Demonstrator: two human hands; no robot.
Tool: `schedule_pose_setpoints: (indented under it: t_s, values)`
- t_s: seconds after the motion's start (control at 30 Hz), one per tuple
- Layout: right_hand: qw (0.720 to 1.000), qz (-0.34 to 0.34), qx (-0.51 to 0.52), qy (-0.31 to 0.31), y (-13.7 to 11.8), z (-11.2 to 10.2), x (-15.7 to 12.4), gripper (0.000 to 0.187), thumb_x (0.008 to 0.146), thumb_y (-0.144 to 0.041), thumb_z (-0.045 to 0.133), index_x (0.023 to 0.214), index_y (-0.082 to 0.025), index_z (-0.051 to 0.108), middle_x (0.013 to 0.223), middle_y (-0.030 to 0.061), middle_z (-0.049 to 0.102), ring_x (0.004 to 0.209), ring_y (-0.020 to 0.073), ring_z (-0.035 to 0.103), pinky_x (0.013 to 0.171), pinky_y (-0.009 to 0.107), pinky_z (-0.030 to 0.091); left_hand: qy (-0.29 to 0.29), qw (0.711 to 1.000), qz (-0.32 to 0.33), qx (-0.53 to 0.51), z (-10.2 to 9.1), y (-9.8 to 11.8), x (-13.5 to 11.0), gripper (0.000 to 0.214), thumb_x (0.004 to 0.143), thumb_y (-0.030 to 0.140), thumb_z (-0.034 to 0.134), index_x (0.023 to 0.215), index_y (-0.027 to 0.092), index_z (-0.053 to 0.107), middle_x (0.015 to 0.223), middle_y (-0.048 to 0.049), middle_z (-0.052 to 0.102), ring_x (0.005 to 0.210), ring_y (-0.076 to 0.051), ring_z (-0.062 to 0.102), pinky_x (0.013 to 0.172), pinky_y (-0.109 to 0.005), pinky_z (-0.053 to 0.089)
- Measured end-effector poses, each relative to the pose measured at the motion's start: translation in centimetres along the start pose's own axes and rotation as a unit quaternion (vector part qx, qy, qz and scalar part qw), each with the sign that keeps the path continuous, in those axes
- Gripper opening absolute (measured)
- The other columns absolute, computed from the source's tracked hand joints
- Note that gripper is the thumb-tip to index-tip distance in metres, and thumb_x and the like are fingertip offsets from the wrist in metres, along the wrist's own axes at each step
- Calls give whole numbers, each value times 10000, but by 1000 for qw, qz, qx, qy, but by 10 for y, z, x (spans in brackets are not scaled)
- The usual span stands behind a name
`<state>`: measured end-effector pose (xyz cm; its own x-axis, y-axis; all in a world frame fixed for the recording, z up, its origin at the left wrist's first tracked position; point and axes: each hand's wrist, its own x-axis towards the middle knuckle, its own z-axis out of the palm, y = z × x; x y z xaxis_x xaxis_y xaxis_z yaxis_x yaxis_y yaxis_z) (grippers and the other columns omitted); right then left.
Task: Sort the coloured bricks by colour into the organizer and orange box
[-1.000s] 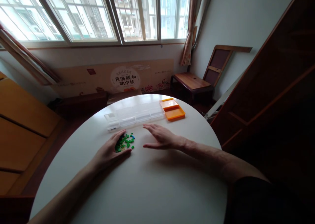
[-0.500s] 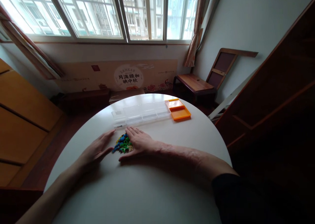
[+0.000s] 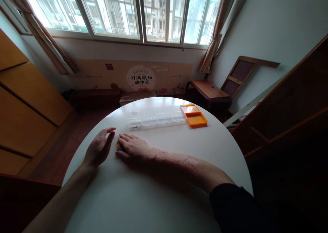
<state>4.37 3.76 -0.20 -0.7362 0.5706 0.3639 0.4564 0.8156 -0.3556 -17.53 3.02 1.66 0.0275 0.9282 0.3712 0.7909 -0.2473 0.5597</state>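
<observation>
My right hand (image 3: 134, 145) lies palm down over a pile of small coloured pieces (image 3: 119, 147). Only a few yellow, orange and blue bits show at its left edge; the hand hides the others, and their kind is too small to make out. To the left, my left hand (image 3: 98, 147) is held on its side with the thumb up and the fingers bent forward. Nothing shows in it, and a gap separates it from the pile. Beyond both hands stands a clear plastic compartment box (image 3: 157, 117).
An orange two-part tray (image 3: 196, 118) adjoins the clear box's right end. All this is on a round white table (image 3: 153, 199). Behind are a wooden stool (image 3: 211, 89), a printed cardboard panel (image 3: 94, 77) and a barred window (image 3: 164, 14).
My right hand has slid left over the coloured pieces and now covers most of them. My left hand has drawn back from the pile and turned thumb up. The view has shifted slightly.
</observation>
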Motion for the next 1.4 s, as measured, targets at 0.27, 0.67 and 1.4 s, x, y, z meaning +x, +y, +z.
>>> schedule_pose_setpoints:
  t_s: [0.27, 0.67, 1.4]
  values:
    - [999, -40, 21, 2, -3, 3, 15, 631, 1110, -473, 644, 1588, -102, 464, 1709, 208, 505, 1639, 322, 436, 1394, 467, 341, -23, 999, -16, 39, 5, -6, 3, 815, 1058, 797, 287, 1330, 135, 677, 1365, -202, 735, 1317, -372, 675, 1193, -510, 504]
    - [999, -15, 32, 0, 38, -56, -65, 804, 1102, -601, 606, 1699, -101, 404, 1781, 220, 403, 1700, 318, 343, 1402, 493, 327, -17, 997, 31, 74, 1, 9, -2, 736, 1083, 756, 326, 1369, 170, 667, 1460, -174, 710, 1399, -386, 646, 1235, -537, 475]
    - [994, 95, -13, 54, 110, -125, -184, 649, 1099, -461, 604, 1664, -166, 486, 1700, 207, 526, 1601, 334, 499, 1326, 576, 451, -252, 920, 295, 57, 102, 127, -3, 710, 1121, 649, 469, 1714, 258, 464, 1777, -107, 451, 1645, -324, 437, 1382, -502, 350]
